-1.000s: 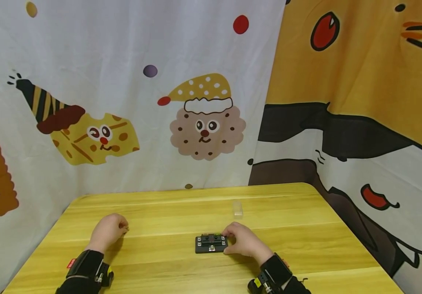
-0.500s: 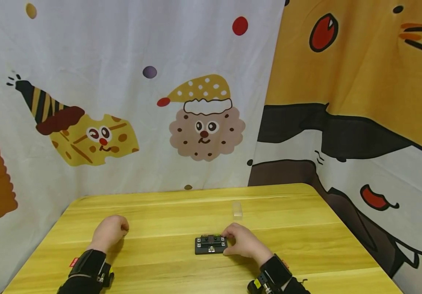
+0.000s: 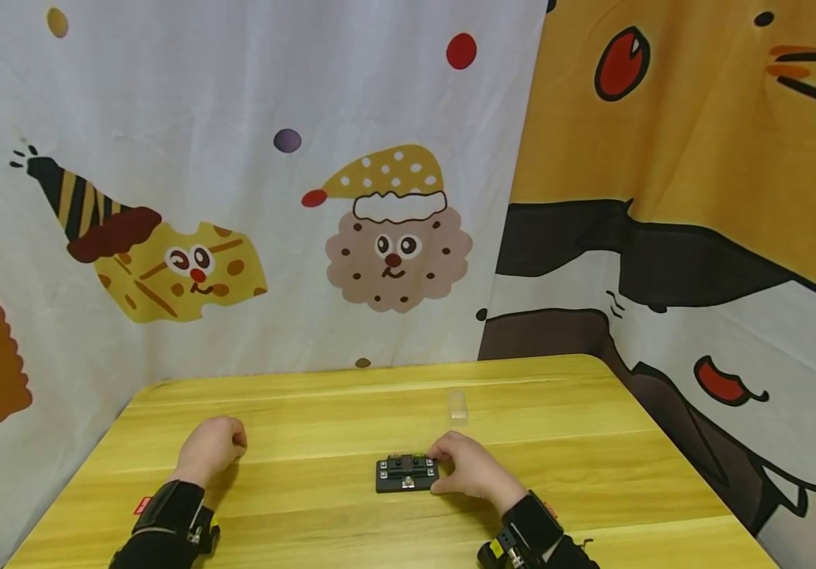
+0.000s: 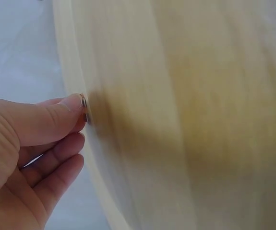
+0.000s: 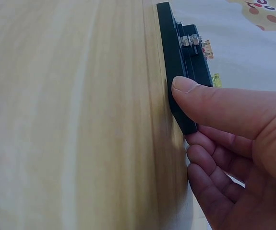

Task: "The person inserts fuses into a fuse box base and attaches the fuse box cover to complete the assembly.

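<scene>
Both forearms come in from the bottom edge, each with a black wrist unit strapped on. Left hand (image 3: 210, 447) rests knuckles up, fingers curled into a loose fist, thumb tip pressed against the index finger; something tiny and metallic sits in that pinch, too small to identify. Right hand (image 3: 466, 469) is palm down, thumb (image 5: 210, 98) extended and pressing flat, other fingers (image 5: 214, 187) curled under it. Hands well apart.

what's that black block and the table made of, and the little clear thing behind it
Black block: likely matte moulded plastic with small metal clips on top. Table: yellow wood or wood-look laminate, grain streaks, slight sheen. Clear thing: probably transparent plastic; too small to be sure.
</scene>
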The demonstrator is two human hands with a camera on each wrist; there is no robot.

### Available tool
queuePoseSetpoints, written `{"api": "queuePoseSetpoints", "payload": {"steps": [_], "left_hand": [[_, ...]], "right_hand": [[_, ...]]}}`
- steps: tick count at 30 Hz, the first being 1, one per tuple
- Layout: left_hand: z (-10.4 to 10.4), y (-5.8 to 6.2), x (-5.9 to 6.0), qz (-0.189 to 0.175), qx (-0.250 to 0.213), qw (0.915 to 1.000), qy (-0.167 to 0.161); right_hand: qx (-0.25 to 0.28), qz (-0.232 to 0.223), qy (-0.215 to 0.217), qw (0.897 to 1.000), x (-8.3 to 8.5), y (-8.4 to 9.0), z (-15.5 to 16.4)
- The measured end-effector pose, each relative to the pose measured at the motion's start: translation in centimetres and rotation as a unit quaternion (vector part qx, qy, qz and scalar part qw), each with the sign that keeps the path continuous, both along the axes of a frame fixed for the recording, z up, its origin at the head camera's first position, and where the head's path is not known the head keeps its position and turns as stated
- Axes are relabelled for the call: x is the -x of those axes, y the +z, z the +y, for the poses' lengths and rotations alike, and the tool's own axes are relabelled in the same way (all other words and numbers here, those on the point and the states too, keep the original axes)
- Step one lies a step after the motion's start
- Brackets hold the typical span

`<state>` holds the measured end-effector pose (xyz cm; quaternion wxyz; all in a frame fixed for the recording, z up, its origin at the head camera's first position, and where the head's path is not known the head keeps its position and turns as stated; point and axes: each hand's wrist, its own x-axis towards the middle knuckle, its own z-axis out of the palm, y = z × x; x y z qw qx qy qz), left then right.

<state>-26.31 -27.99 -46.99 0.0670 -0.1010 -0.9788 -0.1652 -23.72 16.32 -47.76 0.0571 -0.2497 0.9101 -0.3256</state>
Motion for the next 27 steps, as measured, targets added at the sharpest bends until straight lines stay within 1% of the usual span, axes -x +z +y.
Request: {"api": "queuePoseSetpoints", "payload": {"steps": [9, 15, 22, 27], "left_hand": [[-0.26, 0.2, -0.21, -0.002, -0.009, 0.9999, -0.004], [-0.34, 0.27, -0.14, 0.0, -0.004, 1.0, -0.003], [-0.4, 0.02, 0.03, -0.004, 0.004, 1.0, 0.007], [-0.33, 0.08, 0.07, -0.001, 0.003, 1.0, 0.007]], "right_hand": [[-0.001, 0.002, 0.002, 1.0, 0.13, -0.24, 0.18], [-0.001, 0.004, 0.002, 1.0, 0.27, -0.54, 0.18], [-0.001, 0.006, 0.002, 1.0, 0.24, -0.46, 0.19], [-0.003, 0.005, 0.002, 1.0, 0.22, -0.43, 0.17]]}}
